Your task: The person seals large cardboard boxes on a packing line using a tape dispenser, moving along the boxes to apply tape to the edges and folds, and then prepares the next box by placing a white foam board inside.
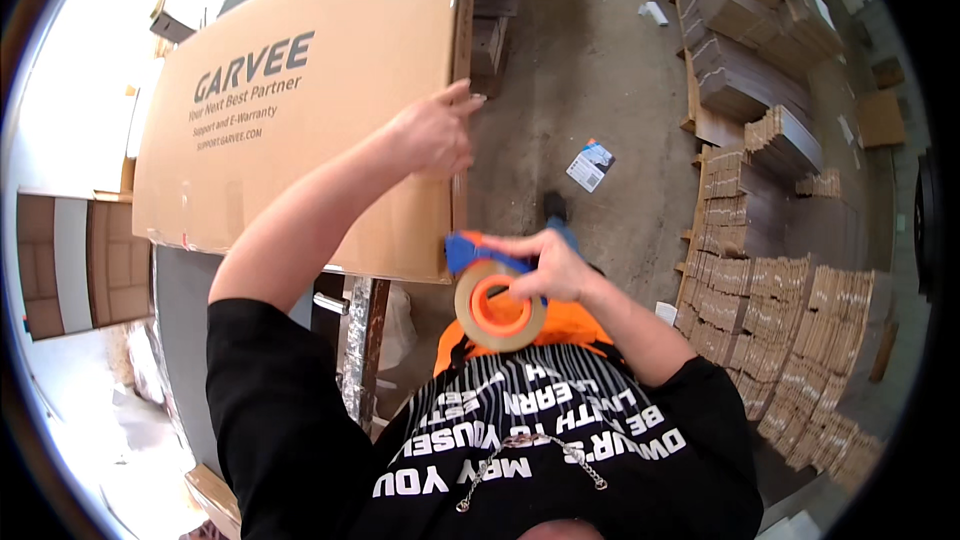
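in the upper left of the frame, a large cardboard box (370,70) on a dark grey surface (185,295). carries dark printing on its upper face: one line of big bold capitals above three smaller lines, all upright in the picture and rising slightly to the right. lies with its right edge running nearly straight up and down, near the middle of the frame; through the fisheye bend, cannot tell the long axis for sure.

at that right edge, the left hand (437,135), fingers partly curled, index finger stretched to the right — cannot tell of anything pinched underneath. just right of the box's lower right corner, the right hand (557,270), closed on a blue and orange tape dispenser (468,254). points its blue end left, over that corner in the picture, long axis tilting gently down to the right; cannot tell about contact. under the blue body, a tan tape roll (463,310) around an orange hub (480,312), broad side to the camera.

at the bottom, a black shirt (280,420) with white block capitals, upside down in the frame. on the floor (560,60), right of centre, a printed sheet (591,165) with a square code — too small to read. at the right, stacks of flat cardboard (770,330).
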The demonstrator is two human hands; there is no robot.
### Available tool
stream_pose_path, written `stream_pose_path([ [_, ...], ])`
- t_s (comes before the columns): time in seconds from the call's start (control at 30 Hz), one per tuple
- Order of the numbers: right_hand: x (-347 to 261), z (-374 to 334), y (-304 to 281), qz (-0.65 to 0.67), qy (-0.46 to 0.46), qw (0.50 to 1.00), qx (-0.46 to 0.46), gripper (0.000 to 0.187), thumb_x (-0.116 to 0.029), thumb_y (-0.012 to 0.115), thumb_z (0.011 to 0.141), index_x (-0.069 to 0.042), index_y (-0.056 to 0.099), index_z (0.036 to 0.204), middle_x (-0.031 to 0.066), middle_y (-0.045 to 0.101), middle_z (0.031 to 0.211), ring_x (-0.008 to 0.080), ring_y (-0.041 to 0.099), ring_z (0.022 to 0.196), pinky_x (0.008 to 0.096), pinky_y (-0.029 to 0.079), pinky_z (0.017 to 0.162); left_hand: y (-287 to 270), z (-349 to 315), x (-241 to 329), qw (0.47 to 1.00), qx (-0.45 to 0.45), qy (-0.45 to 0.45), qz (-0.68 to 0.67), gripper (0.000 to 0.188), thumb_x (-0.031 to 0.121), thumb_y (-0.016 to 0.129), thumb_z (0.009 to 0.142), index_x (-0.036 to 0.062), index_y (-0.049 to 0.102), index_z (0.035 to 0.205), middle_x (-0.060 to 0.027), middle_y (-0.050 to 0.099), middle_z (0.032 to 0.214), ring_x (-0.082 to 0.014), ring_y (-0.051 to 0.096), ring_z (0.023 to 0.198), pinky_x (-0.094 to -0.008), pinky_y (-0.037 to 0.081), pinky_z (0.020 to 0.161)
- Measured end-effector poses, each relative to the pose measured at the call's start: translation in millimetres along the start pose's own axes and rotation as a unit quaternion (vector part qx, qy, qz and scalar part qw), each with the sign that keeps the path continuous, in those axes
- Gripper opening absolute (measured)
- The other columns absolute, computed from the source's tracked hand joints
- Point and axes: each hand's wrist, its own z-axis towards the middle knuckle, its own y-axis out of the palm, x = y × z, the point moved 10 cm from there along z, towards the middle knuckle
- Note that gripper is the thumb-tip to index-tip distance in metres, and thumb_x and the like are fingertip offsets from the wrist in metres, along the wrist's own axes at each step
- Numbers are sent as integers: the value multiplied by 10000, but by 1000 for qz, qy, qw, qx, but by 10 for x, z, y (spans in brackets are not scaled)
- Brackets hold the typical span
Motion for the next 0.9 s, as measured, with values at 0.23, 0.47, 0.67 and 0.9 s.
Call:
stream_pose_path([
  [0.23, 389, -720, 922, -55, -86, 993, 52, 707, -249, 730, 589, -54, 626, 1261, 152, 668, 1024, 269, 666, 835, 316, 511, 818, 44, -487, 740, 982, 62, 23, -175, 348, 377, 446, 972, 213, 752, 997, 87, 683, 1178, -278, 305, 1434, -509, 65, 1228],
  [0.47, 352, -219, 1146, -155, -30, 987, 37, 671, -337, 721, 566, -94, 670, 1189, 170, 681, 876, 334, 672, 799, 385, 540, 775, -172, -732, 1265, 980, 80, 66, -168, 312, 411, 520, 921, 225, 758, 1001, 71, 695, 1145, -316, 319, 1422, -524, 91, 1220],
  [0.67, 211, 502, 2095, -388, -124, 913, 1, 456, -269, 706, 626, -188, 717, 1074, 141, 631, 1118, 330, 679, 896, 410, 552, 798, -97, -782, 1269, 988, 85, 14, -125, 541, 416, 757, 723, 189, 648, 1202, -13, 356, 1531, -417, 193, 1446, -514, 142, 1213],
  [0.9, 1801, -263, 706, 202, 62, 977, 43, 700, -18, 721, 593, -120, 649, 1282, 19, 709, 923, 69, 635, 712, 239, 537, 660, 182, -1152, 1124, 958, 149, -169, -180, 1174, 383, 909, 521, 114, 297, 1486, -246, 158, 1566, -492, 117, 1443, -556, 166, 1190],
])
